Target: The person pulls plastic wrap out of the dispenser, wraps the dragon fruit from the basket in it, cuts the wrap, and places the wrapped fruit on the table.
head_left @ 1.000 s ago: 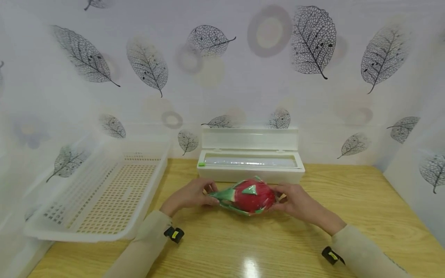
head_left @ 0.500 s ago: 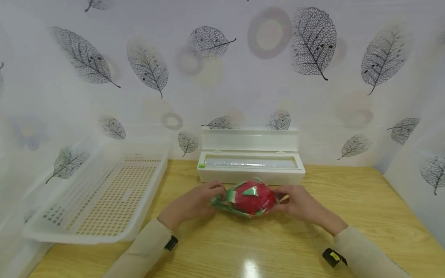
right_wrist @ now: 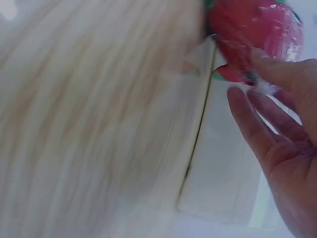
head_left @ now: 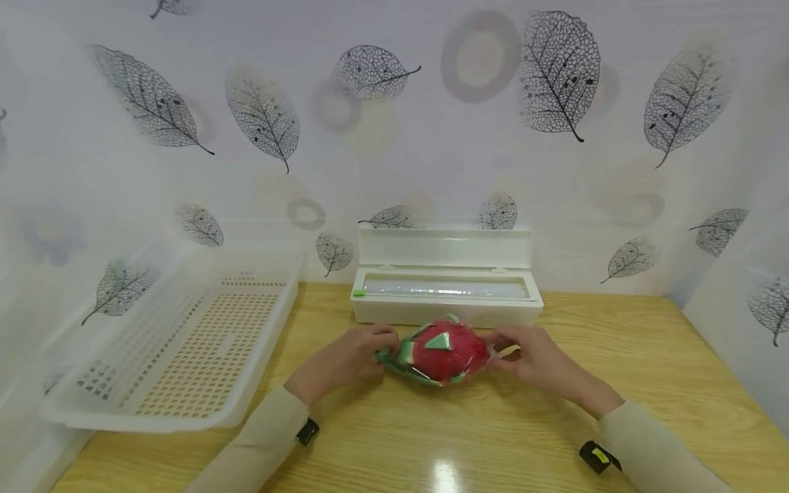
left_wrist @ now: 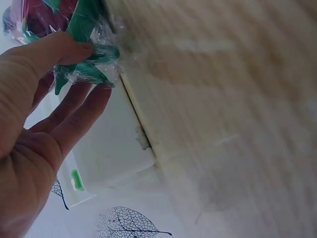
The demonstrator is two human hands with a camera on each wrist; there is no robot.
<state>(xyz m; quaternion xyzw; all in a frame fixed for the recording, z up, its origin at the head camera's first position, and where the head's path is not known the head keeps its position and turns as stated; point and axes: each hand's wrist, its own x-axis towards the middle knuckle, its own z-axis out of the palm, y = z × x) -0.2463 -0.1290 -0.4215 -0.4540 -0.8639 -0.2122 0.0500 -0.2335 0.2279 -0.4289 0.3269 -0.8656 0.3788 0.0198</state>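
A red dragon fruit (head_left: pixel 448 352) with green leafy tips lies wrapped in clear cling film, just in front of the white cling film box. My left hand (head_left: pixel 351 359) pinches the green leaf end at its left; the left wrist view shows my thumb and fingers on the green leaves (left_wrist: pixel 89 54) and crinkled film. On the other side, my right hand (head_left: pixel 530 356) pinches gathered film (right_wrist: pixel 266 88) at the fruit's red end, between thumb and fingers. Part of the leaf end is hidden behind my left fingers in the head view.
The white box (head_left: pixel 446 313) stands with its lid (head_left: pixel 444 248) raised, a film roll (head_left: pixel 444 289) inside and a green slider (head_left: pixel 359 293) at its left. A white perforated basket (head_left: pixel 185 356) sits at the left, near the patterned backdrop (head_left: pixel 394 150).
My left hand has shifted right and closed over the long green leaf end, which now looks bent and shorter. My right hand stays at the red end, with little movement.
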